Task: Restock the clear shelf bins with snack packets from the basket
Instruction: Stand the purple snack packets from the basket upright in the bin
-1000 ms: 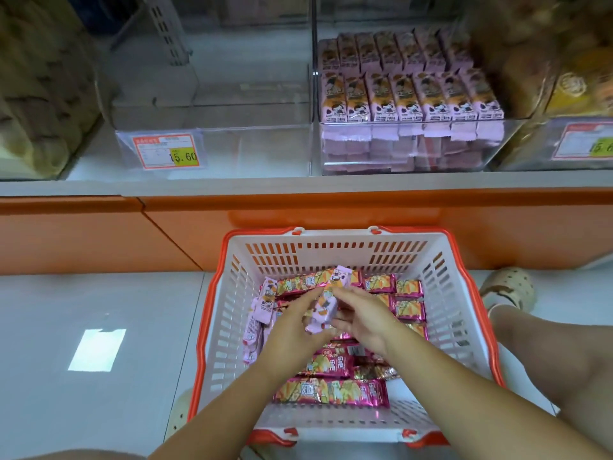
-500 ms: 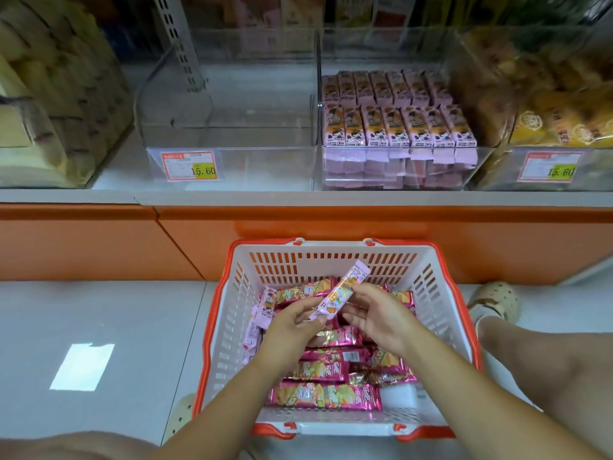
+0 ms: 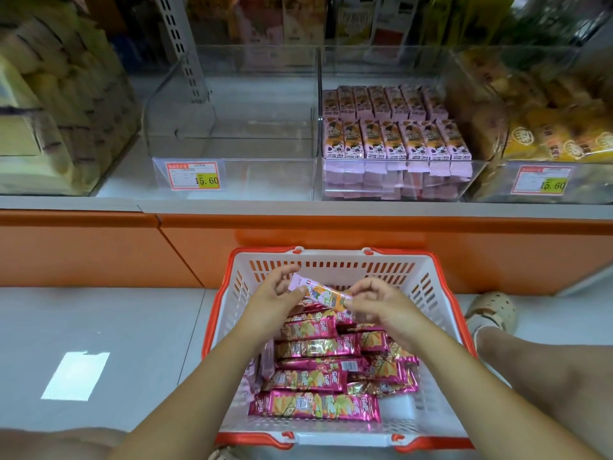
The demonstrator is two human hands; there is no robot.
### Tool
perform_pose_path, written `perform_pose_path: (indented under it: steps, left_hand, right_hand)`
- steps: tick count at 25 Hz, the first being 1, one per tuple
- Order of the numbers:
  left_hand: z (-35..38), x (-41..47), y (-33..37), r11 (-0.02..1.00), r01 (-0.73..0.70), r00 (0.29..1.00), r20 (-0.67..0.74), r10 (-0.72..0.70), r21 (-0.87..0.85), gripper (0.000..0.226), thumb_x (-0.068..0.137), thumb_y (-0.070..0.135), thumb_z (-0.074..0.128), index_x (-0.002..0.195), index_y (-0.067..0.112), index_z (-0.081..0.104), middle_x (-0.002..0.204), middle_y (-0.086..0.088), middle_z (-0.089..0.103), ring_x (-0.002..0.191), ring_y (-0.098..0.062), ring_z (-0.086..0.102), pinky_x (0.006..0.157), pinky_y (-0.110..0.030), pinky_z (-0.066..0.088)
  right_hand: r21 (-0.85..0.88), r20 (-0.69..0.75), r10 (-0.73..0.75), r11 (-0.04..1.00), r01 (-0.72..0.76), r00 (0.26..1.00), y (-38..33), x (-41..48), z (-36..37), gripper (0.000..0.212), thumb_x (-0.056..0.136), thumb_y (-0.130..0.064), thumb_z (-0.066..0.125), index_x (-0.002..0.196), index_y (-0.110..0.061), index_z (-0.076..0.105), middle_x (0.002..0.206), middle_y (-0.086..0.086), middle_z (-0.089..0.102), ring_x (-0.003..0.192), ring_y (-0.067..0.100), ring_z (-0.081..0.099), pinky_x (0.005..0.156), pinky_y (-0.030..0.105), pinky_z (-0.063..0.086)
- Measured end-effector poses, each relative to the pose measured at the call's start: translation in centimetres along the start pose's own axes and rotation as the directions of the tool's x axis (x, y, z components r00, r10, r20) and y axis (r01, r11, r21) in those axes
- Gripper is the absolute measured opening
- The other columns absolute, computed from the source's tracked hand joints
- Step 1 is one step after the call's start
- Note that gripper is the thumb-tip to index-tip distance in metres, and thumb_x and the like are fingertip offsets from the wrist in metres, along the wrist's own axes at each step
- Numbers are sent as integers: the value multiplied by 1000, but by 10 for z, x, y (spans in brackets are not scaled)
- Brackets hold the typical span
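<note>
A white basket with an orange rim [image 3: 428,293] stands on the floor below the shelf, holding several shiny magenta snack packets [image 3: 313,405]. Above it, both hands hold one pale pink and orange packet [image 3: 323,293]. My left hand [image 3: 275,298] pinches its left end and my right hand [image 3: 378,305] pinches its right end. On the shelf, one clear bin [image 3: 232,174] stands bare, with a 15.60 price tag on its front. The clear bin to its right [image 3: 398,180] is packed with rows of pink packets [image 3: 394,141].
Bins of yellow and tan packaged goods flank both sides [image 3: 49,104] [image 3: 547,127]. An orange shelf base [image 3: 331,234] runs behind the basket. A foot in a pale perforated shoe [image 3: 494,310] and a bare leg lie to the right of the basket. Grey floor lies to the left.
The pink and orange packet has risen out of the basket and turned from slanted upright to nearly level between both hands. The view has tilted up toward the shelf.
</note>
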State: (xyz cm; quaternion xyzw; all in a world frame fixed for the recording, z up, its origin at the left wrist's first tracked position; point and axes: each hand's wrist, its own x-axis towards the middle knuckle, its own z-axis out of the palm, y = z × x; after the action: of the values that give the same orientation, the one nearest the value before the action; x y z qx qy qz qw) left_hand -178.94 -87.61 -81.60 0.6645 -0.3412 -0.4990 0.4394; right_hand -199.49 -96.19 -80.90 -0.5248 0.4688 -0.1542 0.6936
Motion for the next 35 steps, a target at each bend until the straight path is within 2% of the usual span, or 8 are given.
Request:
perform_pose_path:
  steps: [4,10,12,15,20,25,30,35]
  left_hand:
    - [5,5,22,994,-78,997,-3,78,-77,39,94,13,60,131,23,52,85,-6,62,86,-18,68,85,-36,57]
    - [-1,16,86,906,-376,914,-84,397,194,28,92,20,62,118,30,61,107,12,67,95,-2,64,82,-21,54]
    - [-8,23,117,802,-493,804,-176,568,336,25,92,22,60,115,31,60,106,19,64,96,6,59,75,-10,48]
    - [-24,41,158,610,-565,639,-174,750,555,33,91,23,61,123,29,57,111,17,60,95,3,56,78,-18,49]
    - [-28,71,191,217,-419,632,112,767,882,63,92,56,46,148,33,28,146,11,42,128,-12,43,104,-31,36]
    - [-32,90,193,228,-461,690,185,700,858,73,87,73,24,147,45,-8,158,15,18,140,-10,28,110,-31,29]
    - [-29,81,195,253,-479,693,185,697,841,66,89,68,27,126,61,-27,156,22,17,138,-3,25,106,-24,28]
    - [-30,82,193,327,-497,701,150,697,804,67,90,67,37,143,54,-2,152,20,27,136,-2,26,105,-22,30]
  right_hand:
    - [-118,72,-1,993,9,997,-4,-6,12,39,79,-3,75,113,-18,64,94,9,69,76,24,71,78,35,59]
    - [-56,-28,-197,979,195,980,-44,-18,10,39,82,1,70,107,-29,68,112,8,65,91,18,69,71,26,57]
    - [30,-77,-282,958,285,956,-67,-24,8,40,80,5,70,104,-27,71,109,9,70,89,20,70,71,28,56]
    - [29,-263,-445,883,468,856,-122,-27,3,36,80,-2,71,101,-31,71,100,-2,74,89,16,71,75,28,55]
    - [-288,-470,-600,798,530,648,-231,15,-14,31,85,-20,71,115,-27,65,103,-11,71,95,4,65,82,24,51]
    - [-334,-468,-452,886,322,759,-284,108,-13,29,90,-23,66,118,-14,67,117,6,68,106,22,63,94,37,51]
    - [-633,-364,-475,757,161,801,-279,149,1,28,93,-34,58,113,-18,70,117,3,69,105,21,63,85,25,46]
    - [-645,-316,-524,730,226,791,-276,126,-1,31,96,-33,55,121,-16,64,121,1,65,109,21,61,90,31,46]
